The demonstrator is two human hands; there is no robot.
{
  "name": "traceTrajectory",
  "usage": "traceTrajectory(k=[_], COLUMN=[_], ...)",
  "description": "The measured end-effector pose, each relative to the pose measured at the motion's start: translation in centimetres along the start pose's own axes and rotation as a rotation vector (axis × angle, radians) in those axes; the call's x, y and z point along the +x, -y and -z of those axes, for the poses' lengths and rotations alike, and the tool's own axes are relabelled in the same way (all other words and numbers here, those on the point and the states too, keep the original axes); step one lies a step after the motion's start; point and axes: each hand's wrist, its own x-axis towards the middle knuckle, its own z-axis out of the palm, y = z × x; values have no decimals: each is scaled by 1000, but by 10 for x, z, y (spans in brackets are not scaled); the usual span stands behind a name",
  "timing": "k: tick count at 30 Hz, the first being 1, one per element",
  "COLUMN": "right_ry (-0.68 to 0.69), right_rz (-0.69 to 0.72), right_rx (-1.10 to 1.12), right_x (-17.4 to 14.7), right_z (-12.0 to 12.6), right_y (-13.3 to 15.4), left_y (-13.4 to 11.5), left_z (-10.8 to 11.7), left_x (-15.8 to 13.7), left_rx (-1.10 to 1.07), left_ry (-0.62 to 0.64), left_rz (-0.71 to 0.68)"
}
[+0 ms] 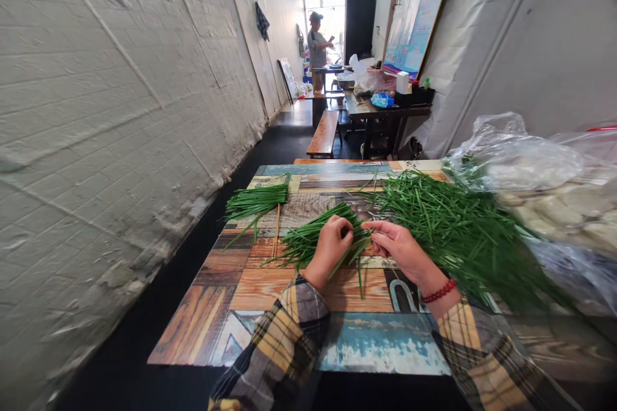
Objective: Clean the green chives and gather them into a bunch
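A bunch of long green chives (308,235) lies on the patterned table (270,289) in front of me. My left hand (332,243) has its fingers curled around the right end of this bunch. Beside it, my right hand (396,245) is pinched, its fingertips close to the left thumb. A thin pale stick seems to run under the right palm, partly hidden. Farther left rests a neat bunch of chives (258,200) threaded on thin wooden skewers (276,231). A large loose heap of chives (434,218) spreads to the right of my hands.
Clear plastic bags (520,154) with pale contents (569,212) stand at the table's right side. Beyond are a wooden bench (324,133) and another table (366,108) with bags and boxes. A person (317,48) stands near the bright doorway. A brick wall (96,141) runs along the left.
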Motion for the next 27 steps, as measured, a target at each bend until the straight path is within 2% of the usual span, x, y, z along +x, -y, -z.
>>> traceTrajectory(k=[2, 5, 8, 15, 20, 27], right_ry=[10, 22, 32, 38, 40, 20], right_rz=[0, -5, 4, 45, 76, 79], right_rx=[-10, -26, -47, -89, -134, -171], right_x=[0, -1, -2, -3, 0, 2], right_z=[-1, -4, -7, -10, -10, -11], right_y=[-2, -3, -2, -1, -1, -1], left_y=[1, -4, -11, -16, -19, -17], left_z=[3, 9, 14, 20, 20, 19], left_x=[0, -4, -9, -14, -13, -13], left_rx=[-232, -540, -677, -693, -674, -731], left_ry=[-25, 8, 29, 55, 130, 118], left_rz=[119, 271, 332, 339, 320, 337])
